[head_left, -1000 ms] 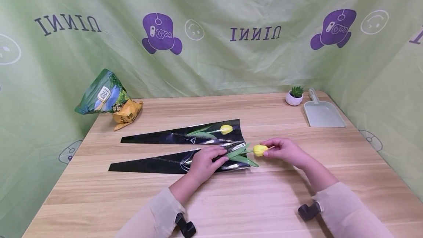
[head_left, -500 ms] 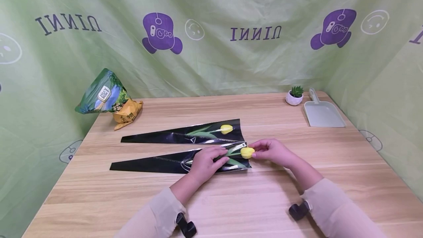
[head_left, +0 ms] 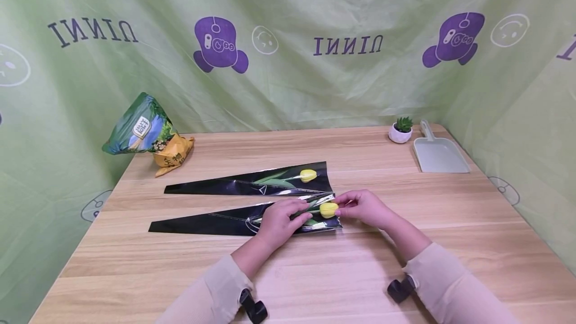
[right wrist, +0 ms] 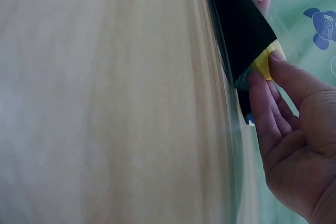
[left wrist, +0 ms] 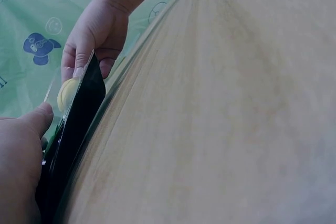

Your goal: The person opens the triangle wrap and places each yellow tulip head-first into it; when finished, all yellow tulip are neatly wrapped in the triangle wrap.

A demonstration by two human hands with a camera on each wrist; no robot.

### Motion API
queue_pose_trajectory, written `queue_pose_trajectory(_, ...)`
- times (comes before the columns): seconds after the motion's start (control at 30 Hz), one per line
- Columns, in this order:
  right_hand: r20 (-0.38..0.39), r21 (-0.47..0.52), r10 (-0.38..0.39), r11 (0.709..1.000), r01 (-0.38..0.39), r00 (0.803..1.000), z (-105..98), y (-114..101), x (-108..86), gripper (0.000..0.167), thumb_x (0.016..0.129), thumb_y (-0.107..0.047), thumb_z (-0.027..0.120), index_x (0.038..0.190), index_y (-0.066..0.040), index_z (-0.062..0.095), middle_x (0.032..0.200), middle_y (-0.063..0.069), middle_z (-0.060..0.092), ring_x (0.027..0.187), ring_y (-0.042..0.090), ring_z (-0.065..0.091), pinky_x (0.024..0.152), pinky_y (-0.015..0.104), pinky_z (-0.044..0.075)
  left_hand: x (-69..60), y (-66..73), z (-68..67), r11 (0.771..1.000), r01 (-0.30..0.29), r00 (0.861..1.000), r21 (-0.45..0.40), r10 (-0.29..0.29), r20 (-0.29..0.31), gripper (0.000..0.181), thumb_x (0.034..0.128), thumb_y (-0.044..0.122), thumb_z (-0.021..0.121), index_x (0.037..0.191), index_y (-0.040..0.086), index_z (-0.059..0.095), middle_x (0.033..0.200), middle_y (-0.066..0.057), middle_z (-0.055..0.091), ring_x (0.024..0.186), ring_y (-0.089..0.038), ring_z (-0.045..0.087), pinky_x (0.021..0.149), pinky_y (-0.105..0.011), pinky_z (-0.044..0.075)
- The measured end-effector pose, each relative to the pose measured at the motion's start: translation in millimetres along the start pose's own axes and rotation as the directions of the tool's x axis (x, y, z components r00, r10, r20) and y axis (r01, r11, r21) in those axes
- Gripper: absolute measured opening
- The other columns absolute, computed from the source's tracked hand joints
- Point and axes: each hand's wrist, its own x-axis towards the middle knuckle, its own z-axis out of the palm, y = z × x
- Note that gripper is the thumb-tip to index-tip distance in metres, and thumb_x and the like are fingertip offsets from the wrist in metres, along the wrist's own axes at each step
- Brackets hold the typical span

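Note:
A yellow tulip (head_left: 329, 210) lies with its stem and green leaves inside the nearer black flower sleeve (head_left: 198, 221), its bloom at the sleeve's wide mouth. My right hand (head_left: 364, 209) pinches the bloom between thumb and fingertips; the right wrist view shows its thumb (right wrist: 278, 59) on the yellow petals (right wrist: 265, 64). My left hand (head_left: 280, 221) holds the sleeve near its wide end, and covers part of the leaves. In the left wrist view the clear front film stands apart from the black back (left wrist: 86, 98). Farther back, a second black sleeve (head_left: 216, 186) contains another yellow tulip (head_left: 308, 176).
A green and orange printed bag (head_left: 150, 134) leans at the table's back left. At the back right stand a small succulent in a white pot (head_left: 400, 135) and a grey dustpan (head_left: 441, 156). A green printed cloth (head_left: 288, 89) hangs behind the wooden table (head_left: 288, 284).
My right hand has moved left and pushed the tulip deeper into the nearer sleeve; the leaves and bloom that stuck out are now within its mouth. The left hand has stayed in place.

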Motion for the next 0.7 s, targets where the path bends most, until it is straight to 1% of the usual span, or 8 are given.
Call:
queue_pose_trajectory(0.23, 0.02, 0.036, -0.018, 0.999, 0.018, 1.0, 6.3, -0.9, 1.1, 0.032, 0.085, -0.009, 0.074, 0.112, 0.007, 0.068, 0.104, 0.021, 0.073, 0.085, 0.007, 0.067, 0.075, 0.016, 0.056, 0.4, 0.4, 0.4, 1.0, 0.001, 1.0, 0.008, -0.001, -0.003, 0.025, 0.0836, 0.027, 0.077, 0.104, 0.014, 0.078, 0.105, -0.002, 0.076, 0.102, -0.016, 0.071, 0.091, -0.032, 0.056)
queue_pose_trajectory(0.47, 0.015, 0.024, -0.014, 1.0, 0.014, 1.0, 12.7, 1.0, 4.8, 0.031, 0.085, -0.01, 0.075, 0.112, 0.004, 0.07, 0.105, 0.019, 0.073, 0.089, 0.011, 0.069, 0.076, 0.016, 0.056, 0.4, 2.4, -1.2, 1.0, 0.013, 1.0, -0.019, -0.013, -0.007, 0.025, 0.0824, 0.025, 0.078, 0.104, 0.014, 0.078, 0.105, -0.002, 0.076, 0.102, -0.017, 0.071, 0.091, -0.032, 0.056)
queue_pose_trajectory(0.6, 0.009, 0.021, -0.022, 1.0, 0.022, 1.0, 14.7, 2.0, 6.3, 0.03, 0.085, -0.01, 0.075, 0.111, 0.004, 0.07, 0.105, 0.019, 0.074, 0.088, 0.01, 0.069, 0.076, 0.015, 0.056, 0.4, 2.2, -1.5, 1.0, 0.016, 1.0, -0.023, -0.016, -0.006, 0.025, 0.0824, 0.025, 0.078, 0.104, 0.014, 0.078, 0.105, -0.002, 0.076, 0.102, -0.017, 0.071, 0.092, -0.032, 0.056)
queue_pose_trajectory(0.7, 0.02, 0.029, -0.036, 0.999, 0.035, 0.999, 14.9, 2.7, 6.3, 0.03, 0.085, -0.009, 0.074, 0.111, 0.005, 0.07, 0.105, 0.02, 0.073, 0.088, 0.009, 0.068, 0.076, 0.015, 0.056, 0.4, 2.1, -1.7, 1.0, 0.016, 1.0, -0.023, -0.016, -0.004, 0.025, 0.0826, 0.025, 0.077, 0.105, 0.014, 0.077, 0.105, -0.002, 0.076, 0.102, -0.017, 0.071, 0.092, -0.032, 0.056)
